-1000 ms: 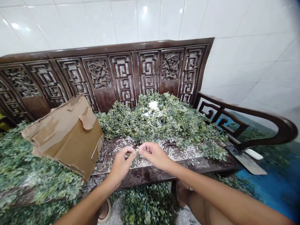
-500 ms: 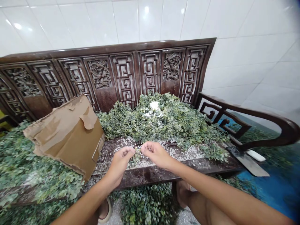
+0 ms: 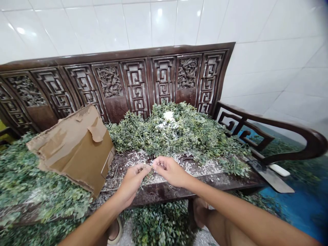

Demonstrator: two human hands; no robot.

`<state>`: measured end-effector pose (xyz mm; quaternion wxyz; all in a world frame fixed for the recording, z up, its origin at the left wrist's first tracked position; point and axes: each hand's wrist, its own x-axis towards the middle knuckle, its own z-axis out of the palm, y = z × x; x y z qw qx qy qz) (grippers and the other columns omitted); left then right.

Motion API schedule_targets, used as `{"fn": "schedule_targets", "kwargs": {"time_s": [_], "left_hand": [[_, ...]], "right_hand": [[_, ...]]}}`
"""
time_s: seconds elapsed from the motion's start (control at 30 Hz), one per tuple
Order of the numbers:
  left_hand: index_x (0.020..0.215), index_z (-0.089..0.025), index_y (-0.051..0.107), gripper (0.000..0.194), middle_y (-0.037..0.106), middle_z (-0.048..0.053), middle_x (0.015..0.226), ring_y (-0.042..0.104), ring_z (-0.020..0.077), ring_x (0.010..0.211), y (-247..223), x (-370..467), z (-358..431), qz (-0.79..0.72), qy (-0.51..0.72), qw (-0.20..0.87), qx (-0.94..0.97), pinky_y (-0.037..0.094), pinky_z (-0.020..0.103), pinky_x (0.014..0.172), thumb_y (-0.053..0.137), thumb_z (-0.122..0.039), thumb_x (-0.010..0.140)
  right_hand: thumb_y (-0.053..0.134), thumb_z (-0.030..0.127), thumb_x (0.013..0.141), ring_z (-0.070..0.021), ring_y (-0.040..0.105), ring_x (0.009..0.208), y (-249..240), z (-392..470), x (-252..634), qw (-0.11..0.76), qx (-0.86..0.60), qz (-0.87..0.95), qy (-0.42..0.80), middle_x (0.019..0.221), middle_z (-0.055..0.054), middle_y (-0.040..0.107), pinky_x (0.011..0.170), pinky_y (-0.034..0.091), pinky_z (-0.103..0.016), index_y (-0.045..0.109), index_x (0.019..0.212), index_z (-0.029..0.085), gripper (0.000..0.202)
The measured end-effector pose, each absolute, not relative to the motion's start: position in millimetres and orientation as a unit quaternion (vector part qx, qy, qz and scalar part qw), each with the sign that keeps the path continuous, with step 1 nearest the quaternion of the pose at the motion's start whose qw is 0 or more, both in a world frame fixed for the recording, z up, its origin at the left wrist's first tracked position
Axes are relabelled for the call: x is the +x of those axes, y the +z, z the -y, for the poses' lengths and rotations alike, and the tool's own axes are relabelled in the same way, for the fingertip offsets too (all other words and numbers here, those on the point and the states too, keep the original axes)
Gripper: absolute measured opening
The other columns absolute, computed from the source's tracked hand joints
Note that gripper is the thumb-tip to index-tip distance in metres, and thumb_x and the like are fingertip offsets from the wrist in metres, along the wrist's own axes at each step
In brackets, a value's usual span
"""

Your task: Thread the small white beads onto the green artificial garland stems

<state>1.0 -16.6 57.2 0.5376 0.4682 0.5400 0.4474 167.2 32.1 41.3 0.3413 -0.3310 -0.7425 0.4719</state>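
My left hand [image 3: 134,177] is closed in a pinch on a small green leafy sprig [image 3: 146,178], which hangs below its fingertips. Close against it, my right hand [image 3: 167,169] pinches at the left fingertips; whatever is between its fingers is too small to make out. Both hands are above the front of the dark wooden bench seat [image 3: 159,191]. Small white discs [image 3: 189,167] lie scattered over the seat around them. Behind the hands rises a big heap of green leafy sprigs [image 3: 200,130], with a pile of white pieces [image 3: 168,116] on top.
A torn cardboard box [image 3: 77,153] leans at the left, among more greenery [image 3: 17,181]. The carved backrest [image 3: 110,82] stands against the tiled wall. At the right are the curved armrest [image 3: 289,130], a flat grey blade-like piece [image 3: 274,177] and a white object [image 3: 280,169].
My two hands have come together; their fingertips, apart before, now meet. The left hand has moved slightly right and the sprig is now partly behind its fingers.
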Motion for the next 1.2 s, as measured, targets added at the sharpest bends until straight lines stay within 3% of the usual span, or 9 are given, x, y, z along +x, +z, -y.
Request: {"fn": "schedule_targets", "kwargs": {"time_s": [0.27, 0.43, 0.53, 0.83, 1.03, 1.2], "left_hand": [[0.072, -0.017, 0.065, 0.028, 0.057, -0.001, 0.066, 0.048, 0.0153, 0.068, 50, 0, 17, -0.552, 0.449, 0.496, 0.497, 0.036, 0.024, 0.065, 0.065, -0.045, 0.077], [0.081, -0.016, 0.069, 0.027, 0.062, 0.000, 0.072, 0.050, 0.0161, 0.070, 45, -1, 16, -0.555, 0.462, 0.478, 0.500, 0.037, 0.024, 0.066, 0.066, -0.043, 0.076], [0.087, -0.015, 0.070, 0.029, 0.066, 0.002, 0.076, 0.053, 0.0173, 0.073, 44, -1, 15, -0.548, 0.469, 0.484, 0.496, 0.038, 0.025, 0.068, 0.066, -0.041, 0.076], [0.075, -0.017, 0.066, 0.019, 0.064, 0.000, 0.073, 0.052, 0.0161, 0.074, 50, 0, 17, -0.531, 0.484, 0.514, 0.469, 0.038, 0.025, 0.071, 0.069, -0.035, 0.074], [0.077, -0.017, 0.066, 0.018, 0.065, 0.001, 0.078, 0.054, 0.0180, 0.079, 49, -1, 17, -0.527, 0.485, 0.511, 0.476, 0.037, 0.026, 0.073, 0.067, -0.035, 0.075], [0.074, -0.018, 0.065, 0.020, 0.063, 0.001, 0.076, 0.052, 0.0176, 0.078, 55, 0, 20, -0.531, 0.472, 0.512, 0.482, 0.036, 0.025, 0.073, 0.068, -0.037, 0.073]], "right_hand": [[0.058, 0.035, 0.085, -0.0148, 0.055, 0.070, 44, -35, 167, 0.371, -0.346, 0.694, 0.510, 0.074, -0.002, 0.065, 0.066, 0.042, -0.026, 0.067, 0.081, 0.014, 0.022], [0.064, 0.038, 0.082, -0.0197, 0.062, 0.082, 46, -35, 168, 0.379, -0.345, 0.677, 0.528, 0.089, -0.006, 0.073, 0.075, 0.046, -0.032, 0.073, 0.089, 0.016, 0.024], [0.065, 0.038, 0.082, -0.0193, 0.062, 0.080, 45, -34, 168, 0.369, -0.338, 0.684, 0.530, 0.088, -0.006, 0.073, 0.073, 0.046, -0.031, 0.074, 0.091, 0.017, 0.025], [0.074, 0.044, 0.074, -0.0134, 0.055, 0.070, 47, -32, 167, 0.377, -0.325, 0.610, 0.617, 0.078, -0.002, 0.066, 0.066, 0.041, -0.026, 0.067, 0.089, 0.015, 0.033], [0.079, 0.045, 0.067, -0.0069, 0.036, 0.052, 49, -31, 168, 0.339, -0.317, 0.552, 0.692, 0.061, 0.004, 0.054, 0.050, 0.024, -0.022, 0.067, 0.078, 0.015, 0.034], [0.084, 0.039, 0.062, -0.0058, 0.032, 0.053, 42, -33, 168, 0.311, -0.267, 0.469, 0.782, 0.063, 0.005, 0.051, 0.050, 0.019, -0.022, 0.067, 0.077, 0.015, 0.032]]}}
